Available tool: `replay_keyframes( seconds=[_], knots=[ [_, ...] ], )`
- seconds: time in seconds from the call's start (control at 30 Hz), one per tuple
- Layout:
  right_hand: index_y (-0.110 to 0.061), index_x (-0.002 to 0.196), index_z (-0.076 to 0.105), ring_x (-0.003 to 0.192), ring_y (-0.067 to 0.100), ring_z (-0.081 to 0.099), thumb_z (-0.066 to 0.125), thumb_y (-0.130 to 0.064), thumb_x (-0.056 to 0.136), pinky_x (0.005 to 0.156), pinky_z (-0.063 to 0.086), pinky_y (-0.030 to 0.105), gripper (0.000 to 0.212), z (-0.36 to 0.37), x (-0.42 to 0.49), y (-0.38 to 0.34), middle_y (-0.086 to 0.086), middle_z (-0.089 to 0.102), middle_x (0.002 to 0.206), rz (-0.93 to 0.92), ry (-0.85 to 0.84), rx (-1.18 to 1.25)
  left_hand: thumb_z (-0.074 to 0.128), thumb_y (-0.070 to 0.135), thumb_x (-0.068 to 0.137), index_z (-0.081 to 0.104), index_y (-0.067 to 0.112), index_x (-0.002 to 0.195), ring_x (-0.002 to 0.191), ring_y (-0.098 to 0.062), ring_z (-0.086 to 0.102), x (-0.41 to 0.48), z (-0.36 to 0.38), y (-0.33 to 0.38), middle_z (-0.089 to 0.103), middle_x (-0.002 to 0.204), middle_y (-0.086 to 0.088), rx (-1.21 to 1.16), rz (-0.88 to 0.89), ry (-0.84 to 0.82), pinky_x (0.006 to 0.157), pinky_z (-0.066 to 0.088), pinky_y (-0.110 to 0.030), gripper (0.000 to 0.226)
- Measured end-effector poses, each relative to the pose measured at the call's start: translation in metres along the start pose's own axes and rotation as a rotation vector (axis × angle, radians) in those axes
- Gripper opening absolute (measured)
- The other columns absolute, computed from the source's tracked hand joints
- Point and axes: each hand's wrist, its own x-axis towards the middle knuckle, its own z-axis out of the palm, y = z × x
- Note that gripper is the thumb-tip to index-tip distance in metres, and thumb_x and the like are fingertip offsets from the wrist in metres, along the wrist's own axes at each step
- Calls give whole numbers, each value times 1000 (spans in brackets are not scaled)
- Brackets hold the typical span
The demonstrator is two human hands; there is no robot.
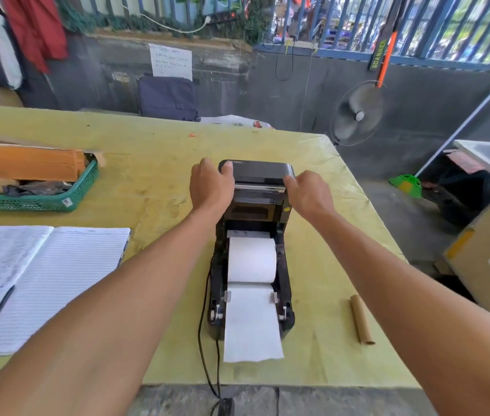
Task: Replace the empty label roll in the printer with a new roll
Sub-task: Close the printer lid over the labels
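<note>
Two bare arms reach out from the bottom of the view, over the tabletop point(321, 265), which has a yellow-green cloth on it. Between them hangs the paper tail point(252, 331), thin and floppy, so it looks easy to crease or tear. It comes out of the front of the printer point(286, 298). A black cord point(204, 349) runs off the near edge.

The new roll point(252, 259) sits in the open printer, white and fat. It is likely light, but it can unwind, so hold it by its ends. The old tube point(361, 319) lies on the cloth to the right, well apart from the printer. It is brown card, stiff and light.

A notebook point(42, 280) lies open on the left.

Farther on, the lid point(257, 172) stands up. It is hard, shiny plastic and may be slippery. The left hand point(210, 187) has its grip wrapped on the lid's left corner. The right hand point(309, 193) has its grip curled on the right corner. Holding both corners should let it swing down evenly.

A green basket point(66, 196) with cardboard sits far left. Past the tabletop is a grey wall with a paper note point(171, 60), a fan point(358, 114) and blue bars point(418, 25).
</note>
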Motion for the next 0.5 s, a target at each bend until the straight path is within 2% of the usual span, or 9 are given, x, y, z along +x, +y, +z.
replay_keyframes(
  seconds=[0.07, 0.13, 0.2, 0.27, 0.33, 0.37, 0.5],
  knots=[
    [-4, 92, 57, 74, 29, 55, 44, -39, 103, 52, 35, 30, 39, 3, 16, -1, 11, 60, 84, 22, -34, 20, 44, 48, 96, 62, 7, 97, 80, -22, 56, 11, 9, 2, 60, 90, -1, 23, -85, -71, 61, 36, -29, 45],
    [-9, 106, 51, 81, 31, 59, 45, -46, 102, 62, 43, 34, 37, 7, 23, 3, 10, 61, 90, 8, -49, 94, 46, 54, 92, 55, 10, 72, 59, -20, 52, 16, 17, -2, 55, 68, 1, -4, -182, -122, 47, 30, -28, 50],
    [-8, 116, 51, 87, 32, 62, 48, -50, 99, 76, 50, 41, 45, 7, 28, 8, 11, 63, 95, 19, -43, 95, 55, 55, 87, 52, 12, 62, 50, -17, 48, 17, 21, -3, 53, 59, 1, -83, -262, -95, 43, 26, -27, 50],
    [-7, 106, 56, 84, 32, 60, 50, -54, 97, 79, 50, 43, 48, 7, 33, 14, 12, 62, 90, 90, -58, 107, 62, 52, 83, 48, 14, 56, 46, -16, 45, 17, 19, -2, 51, 55, 2, -156, -315, -70, 42, 25, -26, 49],
    [-6, 87, 58, 76, 32, 59, 48, -54, 97, 70, 48, 40, 50, 10, 33, 14, 13, 62, 82, 156, -85, 143, 65, 51, 81, 49, 14, 56, 47, -16, 45, 16, 13, 0, 52, 57, 2, -193, -337, -97, 43, 26, -25, 48],
    [-5, 86, 58, 76, 32, 59, 46, -53, 98, 67, 45, 38, 51, 11, 31, 13, 13, 63, 82, 170, -88, 149, 65, 51, 81, 51, 13, 59, 49, -17, 46, 15, 10, -1, 53, 58, 1, -204, -335, -114, 44, 28, -25, 47],
    [-3, 107, 59, 89, 35, 60, 37, -48, 102, 73, 44, 36, 50, 18, 13, 9, 14, 64, 98, 174, -57, 169, 65, 50, 83, 44, 12, 61, 48, -19, 38, -2, -1, -4, 45, 55, 1, -218, -294, -138, 45, 25, -27, 49]
  ],
)
